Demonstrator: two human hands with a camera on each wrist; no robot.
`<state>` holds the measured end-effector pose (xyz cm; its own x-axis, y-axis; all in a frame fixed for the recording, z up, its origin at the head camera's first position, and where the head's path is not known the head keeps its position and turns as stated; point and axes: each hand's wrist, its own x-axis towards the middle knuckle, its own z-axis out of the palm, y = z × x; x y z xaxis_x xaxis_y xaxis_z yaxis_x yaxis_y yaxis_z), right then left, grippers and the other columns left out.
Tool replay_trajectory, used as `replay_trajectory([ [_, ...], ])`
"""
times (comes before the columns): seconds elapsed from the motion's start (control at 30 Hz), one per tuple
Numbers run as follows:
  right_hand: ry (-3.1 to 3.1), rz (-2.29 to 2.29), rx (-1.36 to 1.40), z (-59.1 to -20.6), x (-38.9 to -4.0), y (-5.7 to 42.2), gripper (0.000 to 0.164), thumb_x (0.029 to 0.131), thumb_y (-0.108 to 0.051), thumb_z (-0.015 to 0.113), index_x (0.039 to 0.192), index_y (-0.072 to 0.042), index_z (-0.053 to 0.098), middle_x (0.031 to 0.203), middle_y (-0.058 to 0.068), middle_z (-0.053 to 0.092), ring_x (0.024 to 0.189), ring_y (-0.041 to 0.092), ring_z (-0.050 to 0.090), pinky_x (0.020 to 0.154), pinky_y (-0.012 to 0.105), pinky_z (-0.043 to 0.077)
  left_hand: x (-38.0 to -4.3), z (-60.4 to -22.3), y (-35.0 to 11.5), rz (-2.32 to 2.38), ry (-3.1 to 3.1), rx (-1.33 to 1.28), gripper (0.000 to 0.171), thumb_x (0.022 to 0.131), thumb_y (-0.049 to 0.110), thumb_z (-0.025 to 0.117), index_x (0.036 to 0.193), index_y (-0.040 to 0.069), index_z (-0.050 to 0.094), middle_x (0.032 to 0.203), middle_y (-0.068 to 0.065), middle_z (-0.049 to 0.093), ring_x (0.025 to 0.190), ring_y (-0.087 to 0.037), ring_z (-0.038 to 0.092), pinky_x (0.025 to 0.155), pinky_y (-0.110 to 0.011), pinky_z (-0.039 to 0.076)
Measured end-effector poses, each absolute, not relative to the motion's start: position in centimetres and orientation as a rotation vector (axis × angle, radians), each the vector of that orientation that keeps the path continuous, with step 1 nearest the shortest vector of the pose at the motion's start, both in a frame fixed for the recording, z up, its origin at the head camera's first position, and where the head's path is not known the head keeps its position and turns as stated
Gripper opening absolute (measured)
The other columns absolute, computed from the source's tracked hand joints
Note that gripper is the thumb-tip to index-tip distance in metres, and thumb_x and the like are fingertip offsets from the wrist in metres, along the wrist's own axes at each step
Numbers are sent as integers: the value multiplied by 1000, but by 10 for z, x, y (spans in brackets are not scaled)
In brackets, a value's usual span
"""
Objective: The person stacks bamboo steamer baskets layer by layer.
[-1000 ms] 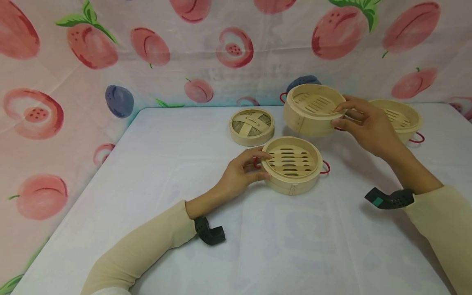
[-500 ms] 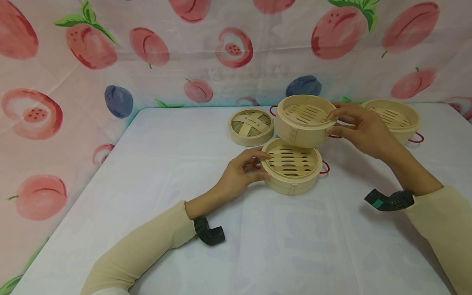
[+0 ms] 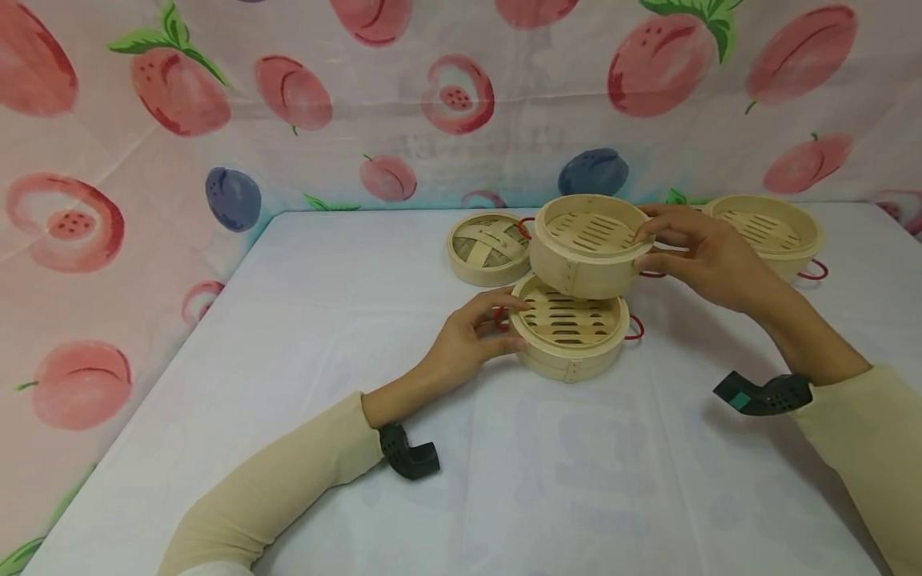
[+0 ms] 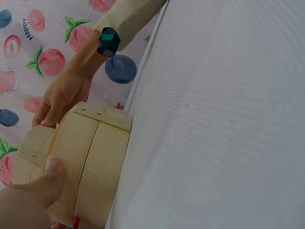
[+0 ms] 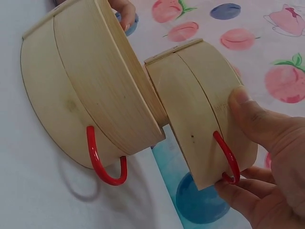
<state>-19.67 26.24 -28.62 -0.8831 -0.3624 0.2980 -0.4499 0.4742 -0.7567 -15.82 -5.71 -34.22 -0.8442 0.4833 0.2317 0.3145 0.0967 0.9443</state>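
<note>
On the table stands a round bamboo steamer basket [image 3: 572,364] with a slatted bottom and red handles. My left hand [image 3: 471,336] grips its left rim, fingers over the edge and thumb on the outer wall. A second steamer basket [image 3: 591,268] is held by my right hand [image 3: 709,256], which pinches its right side. That raised basket hangs above the back part of the standing one, slightly tilted. In the right wrist view, the lower basket [image 5: 90,86] and the held basket [image 5: 190,105] are very close; whether they touch I cannot tell.
A woven bamboo lid [image 3: 481,252] lies behind and to the left of the baskets. Another steamer basket [image 3: 774,228] stands at the back right, partly behind my right hand. A fruit-print cloth [image 3: 461,96] hangs behind the white table [image 3: 346,288].
My right hand has brought its steamer basket left, down and nearer, from the back right to over the standing one. My left hand has kept its grip in place.
</note>
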Motion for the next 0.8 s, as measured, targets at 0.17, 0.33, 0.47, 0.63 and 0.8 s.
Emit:
replay_trajectory([
  [0.17, -2618, 1390, 741, -285, -196, 263, 24, 84, 3, 70, 106, 0, 60, 140, 16, 42, 113, 1, 52, 69, 19, 54, -153, -333, -58, 1850, 2214, 816, 46, 82, -5, 72, 125, -5, 55, 145, -21, 36, 116, -32, 53, 98, -44, 43],
  [0.33, -2640, 1374, 735, -285, -196, 264, 24, 83, 2, 71, 105, -1, 61, 141, 15, 42, 115, 4, 52, 69, 18, 53, -153, -332, -58, 1863, 2178, 807, 48, 82, -4, 71, 127, -3, 53, 142, -17, 41, 117, -31, 52, 99, -44, 42],
  [0.47, -2672, 1325, 715, -284, -196, 265, 26, 82, -1, 74, 105, -4, 63, 142, 13, 43, 118, 10, 52, 74, 13, 49, -155, -334, -57, 1883, 2170, 851, 57, 82, -5, 71, 134, 0, 46, 139, -17, 43, 120, -33, 51, 98, -45, 43],
  [0.63, -2663, 1277, 771, -283, -196, 264, 24, 80, -1, 75, 102, -6, 65, 138, 12, 47, 125, 16, 43, 82, 9, 43, -160, -341, -56, 1936, 2137, 872, 74, 81, -4, 73, 143, 9, 36, 141, -18, 41, 119, -35, 52, 98, -46, 43],
  [0.8, -2649, 1307, 805, -282, -195, 263, 25, 78, 4, 76, 99, -5, 66, 137, 12, 47, 127, 18, 40, 82, 9, 44, -163, -345, -56, 1969, 2132, 864, 82, 79, -4, 75, 146, 15, 31, 141, -17, 40, 116, -33, 53, 95, -45, 45],
])
